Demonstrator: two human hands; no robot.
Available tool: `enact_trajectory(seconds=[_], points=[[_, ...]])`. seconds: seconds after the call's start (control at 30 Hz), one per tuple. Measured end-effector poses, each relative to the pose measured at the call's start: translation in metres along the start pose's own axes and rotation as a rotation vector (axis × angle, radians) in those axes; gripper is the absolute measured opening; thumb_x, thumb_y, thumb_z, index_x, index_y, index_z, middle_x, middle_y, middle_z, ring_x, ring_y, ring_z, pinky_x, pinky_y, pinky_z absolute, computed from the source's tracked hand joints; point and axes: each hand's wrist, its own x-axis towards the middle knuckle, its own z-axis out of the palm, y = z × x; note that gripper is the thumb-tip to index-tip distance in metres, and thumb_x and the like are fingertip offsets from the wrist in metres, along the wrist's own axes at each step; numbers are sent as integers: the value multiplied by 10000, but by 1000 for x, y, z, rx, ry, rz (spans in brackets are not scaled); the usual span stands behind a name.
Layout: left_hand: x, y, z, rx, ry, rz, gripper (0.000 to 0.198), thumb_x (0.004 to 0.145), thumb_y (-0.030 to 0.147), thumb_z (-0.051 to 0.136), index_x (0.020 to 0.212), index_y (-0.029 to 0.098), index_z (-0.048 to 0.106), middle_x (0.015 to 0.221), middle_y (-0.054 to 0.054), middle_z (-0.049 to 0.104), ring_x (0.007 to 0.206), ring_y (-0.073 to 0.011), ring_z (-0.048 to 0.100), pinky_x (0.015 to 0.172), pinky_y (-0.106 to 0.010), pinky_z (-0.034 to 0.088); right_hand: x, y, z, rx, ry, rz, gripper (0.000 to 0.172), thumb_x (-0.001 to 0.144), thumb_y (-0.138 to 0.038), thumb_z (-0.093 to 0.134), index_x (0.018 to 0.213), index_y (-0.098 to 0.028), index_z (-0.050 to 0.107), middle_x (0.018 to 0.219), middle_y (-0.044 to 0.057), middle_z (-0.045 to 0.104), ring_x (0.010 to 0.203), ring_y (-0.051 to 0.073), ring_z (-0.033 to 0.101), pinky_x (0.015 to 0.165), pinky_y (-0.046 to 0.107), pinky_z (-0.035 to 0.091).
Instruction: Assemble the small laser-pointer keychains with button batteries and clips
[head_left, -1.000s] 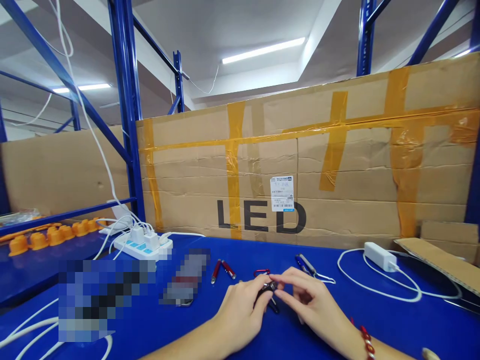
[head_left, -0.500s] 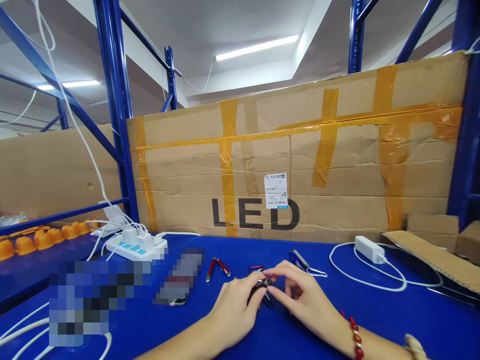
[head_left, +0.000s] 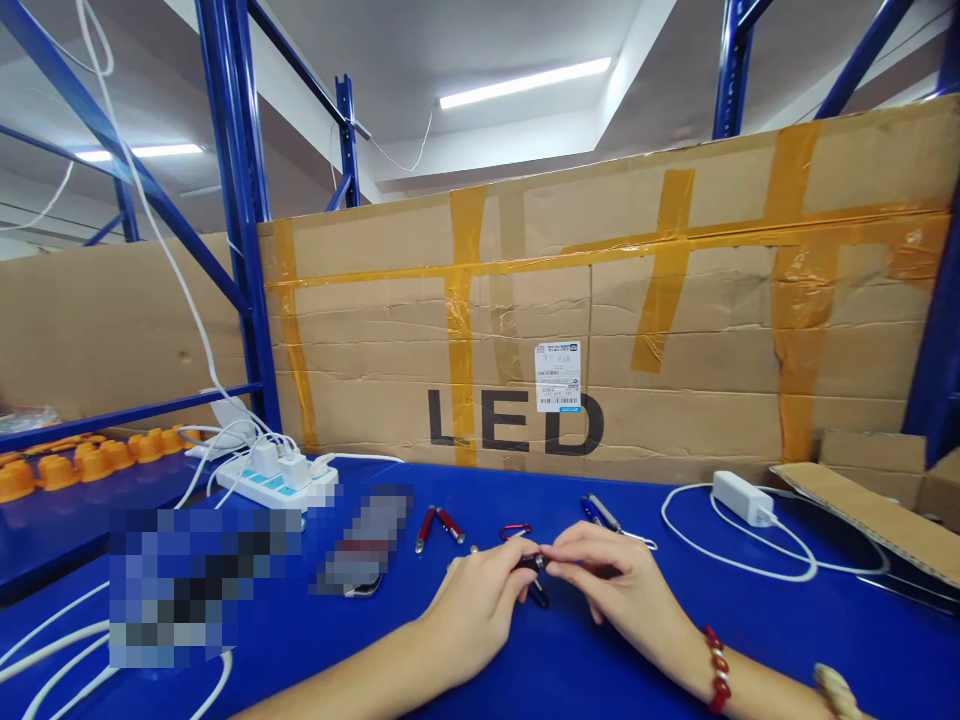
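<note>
We hold a small black piece point(head_left: 531, 563) between our two hands, over the blue table point(head_left: 570, 665). Its long axis runs roughly left to right, with a silvery band near the right end; we cannot tell which end is its front. Our left hand point(head_left: 480, 608) pinches its left part between thumb and fingers; our right hand point(head_left: 611, 565) pinches the right end with thumb and fingertips. A dark rod point(head_left: 538, 595) lies partly hidden just below, slanting toward us. Beyond our left fingers lies a red clip point(head_left: 516, 530); farther left, two red pens point(head_left: 425, 531) spread toward us. The power strip point(head_left: 277, 493) holds white plugs point(head_left: 294, 468). Behind, tape closes the LED box point(head_left: 367, 350), its contents hidden.
</note>
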Motion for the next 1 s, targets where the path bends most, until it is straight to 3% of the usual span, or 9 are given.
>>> enact_trajectory(seconds=[0.67,1.0], points=[[3,-6,5,-29,35,40,216,893,227,301,963,200,504,658,13,585,632,-136,554,599,-197,374,7,-5,4,34,-58,58,429,709,-554,558,773,-153,697,756,22,491,357,-6,374,294,135,320],[1,-3,4,65,1,27,224,895,212,299,960,226,513,705,12,590,637,-138,543,598,-197,367,5,-2,3,77,-72,57,382,702,-498,600,636,-129,673,739,10,498,361,-16,379,296,122,323]])
